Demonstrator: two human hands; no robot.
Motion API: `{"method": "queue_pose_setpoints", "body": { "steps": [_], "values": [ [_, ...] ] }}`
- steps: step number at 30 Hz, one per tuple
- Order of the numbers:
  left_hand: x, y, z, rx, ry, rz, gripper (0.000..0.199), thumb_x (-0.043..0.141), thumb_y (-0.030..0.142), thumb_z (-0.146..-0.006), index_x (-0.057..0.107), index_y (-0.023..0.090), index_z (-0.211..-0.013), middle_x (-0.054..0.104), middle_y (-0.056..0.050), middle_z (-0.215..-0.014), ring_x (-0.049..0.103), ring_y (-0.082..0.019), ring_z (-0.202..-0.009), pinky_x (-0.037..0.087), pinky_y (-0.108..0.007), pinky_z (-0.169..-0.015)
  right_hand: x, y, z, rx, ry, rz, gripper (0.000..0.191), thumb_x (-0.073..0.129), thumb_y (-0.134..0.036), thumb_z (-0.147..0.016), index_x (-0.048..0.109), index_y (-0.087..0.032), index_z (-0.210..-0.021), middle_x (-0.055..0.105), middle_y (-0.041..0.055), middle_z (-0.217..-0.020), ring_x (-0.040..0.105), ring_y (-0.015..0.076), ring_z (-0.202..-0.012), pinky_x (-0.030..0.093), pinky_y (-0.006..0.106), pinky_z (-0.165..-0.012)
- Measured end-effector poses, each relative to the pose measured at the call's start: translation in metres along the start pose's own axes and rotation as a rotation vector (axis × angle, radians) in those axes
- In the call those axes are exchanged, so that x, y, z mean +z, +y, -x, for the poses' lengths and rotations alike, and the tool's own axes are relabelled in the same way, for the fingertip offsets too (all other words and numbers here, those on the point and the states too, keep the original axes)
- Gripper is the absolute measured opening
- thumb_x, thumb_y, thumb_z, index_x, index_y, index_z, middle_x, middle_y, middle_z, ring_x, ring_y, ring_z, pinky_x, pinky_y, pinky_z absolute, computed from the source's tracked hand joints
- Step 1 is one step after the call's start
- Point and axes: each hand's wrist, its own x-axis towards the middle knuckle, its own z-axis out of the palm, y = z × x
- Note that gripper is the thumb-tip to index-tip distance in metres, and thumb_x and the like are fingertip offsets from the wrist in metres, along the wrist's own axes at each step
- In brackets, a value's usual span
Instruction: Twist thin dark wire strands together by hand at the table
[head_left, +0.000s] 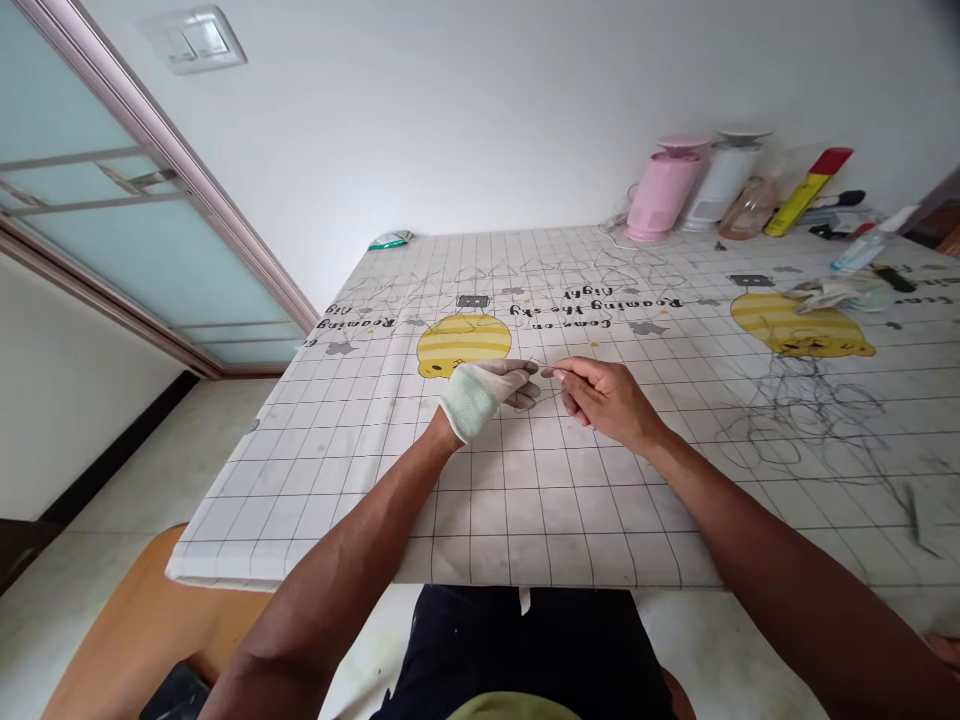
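My left hand [491,390], in a white glove with a pale green cuff, is over the middle of the table, its fingertips pressed together on a thin wire. Facing it closely, my bare right hand [600,395] pinches the same thin piece between thumb and forefinger. Only a short stretch of wire shows between the fingertips. A loose tangle of dark thin wire [814,410] lies on the right of the table. Beyond my hands, more thin wire loops [540,265] spread across the tablecloth, faint against its grid.
Along the wall stand a pink device [661,195], a white one [724,180], a bottle [750,208] and a yellow-red box [810,190]. A crumpled glove [847,293] lies at right, tweezers [919,520] nearer, a green packet [391,240] at the far left corner.
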Motion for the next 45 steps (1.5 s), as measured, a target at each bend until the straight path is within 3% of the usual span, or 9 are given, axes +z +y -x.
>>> {"method": "queue_pose_setpoints", "body": {
  "steps": [12,17,24,27,31,38,45],
  "values": [
    [0.004,-0.008,-0.003,-0.049,0.071,0.180,0.025,0.064,0.021,-0.097,0.072,0.008,-0.117,0.080,-0.012,-0.090,0.077,-0.019,-0.076,0.064,-0.035,-0.082,0.000,-0.001,-0.001,0.031,0.020,-0.017,0.040,0.055,-0.053,-0.104,0.075,-0.020,-0.116,0.059,-0.0013,-0.064,0.050,0.0112,-0.048,0.040,0.024,-0.044],
    [0.005,-0.009,-0.004,-0.026,0.056,0.230,0.028,0.062,0.034,-0.101,0.071,0.012,-0.115,0.080,-0.012,-0.102,0.077,-0.019,-0.083,0.063,-0.034,-0.086,0.002,0.004,-0.004,0.093,0.014,-0.072,0.040,0.056,-0.053,-0.103,0.074,-0.020,-0.115,0.058,-0.0018,-0.064,0.049,0.0106,-0.048,0.039,0.023,-0.042],
    [0.001,-0.013,-0.007,-0.038,0.160,0.078,0.036,0.054,0.047,-0.103,0.071,0.016,-0.107,0.079,-0.014,-0.110,0.078,-0.019,-0.086,0.063,-0.032,-0.084,-0.011,0.009,-0.011,0.116,0.009,-0.070,0.033,0.054,-0.048,-0.104,0.071,-0.022,-0.118,0.060,-0.0017,-0.066,0.051,0.0110,-0.046,0.039,0.023,-0.040],
    [0.004,-0.011,-0.003,-0.026,0.160,-0.049,0.037,0.052,0.046,-0.103,0.072,0.015,-0.105,0.079,-0.014,-0.107,0.078,-0.019,-0.082,0.063,-0.031,-0.081,-0.036,0.012,-0.010,0.156,-0.016,0.002,0.027,0.052,-0.039,-0.105,0.070,-0.023,-0.117,0.060,-0.0018,-0.066,0.051,0.0108,-0.046,0.039,0.022,-0.038],
    [0.013,-0.007,0.003,-0.032,0.126,-0.205,0.034,0.054,0.044,-0.099,0.073,0.016,-0.102,0.080,-0.010,-0.101,0.077,-0.020,-0.082,0.062,-0.030,-0.077,-0.094,0.033,-0.006,0.285,0.015,0.089,0.021,0.053,-0.028,-0.105,0.069,-0.021,-0.116,0.062,-0.0011,-0.068,0.054,0.0108,-0.047,0.039,0.021,-0.037],
    [0.018,-0.016,-0.001,0.042,0.115,-0.457,0.037,0.049,0.047,-0.097,0.075,0.022,-0.091,0.079,-0.003,-0.094,0.076,-0.020,-0.082,0.059,-0.030,-0.079,-0.201,0.090,-0.022,0.429,0.285,0.060,0.013,0.057,-0.021,-0.106,0.067,-0.014,-0.106,0.057,-0.0023,-0.061,0.050,0.0093,-0.040,0.036,0.020,-0.036],
    [0.021,-0.011,0.000,-0.006,0.165,-0.555,0.036,0.051,0.047,-0.096,0.078,0.025,-0.104,0.081,0.000,-0.097,0.077,-0.020,-0.088,0.058,-0.030,-0.085,-0.247,0.106,-0.052,0.534,0.351,0.187,0.013,0.053,-0.015,-0.105,0.065,-0.014,-0.103,0.057,-0.0023,-0.060,0.050,0.0086,-0.042,0.037,0.018,-0.040]
  ]
}}
